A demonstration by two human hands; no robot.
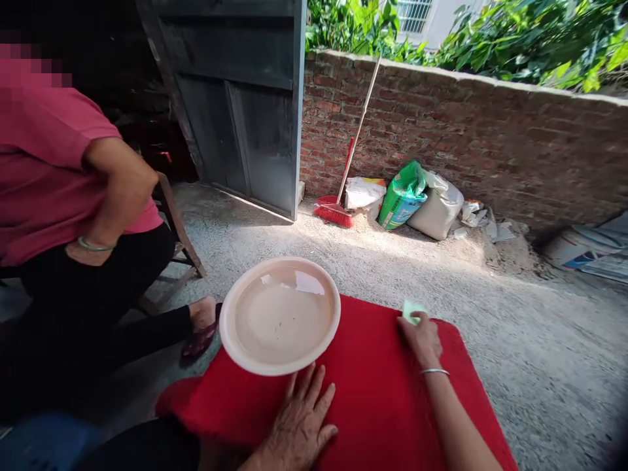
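My left hand [305,418] lies flat on a red fabric-covered surface [370,379], fingers spread, just below the rim of a wide pale basin [230,347]. Water with a bright reflection shows inside the basin. At the far edge of the red surface, my right hand [422,335] has its fingers closed on a pale green flat piece [413,307]. I cannot tell whether that piece is a cloth or a sponge. A bracelet circles my right wrist.
A seated person [59,176] in a pink top is at the left, a foot near the basin. Behind are a dark metal door [235,111], a red broom [333,212], a green sack [402,196], a white sack [436,206] and a brick wall [490,144].
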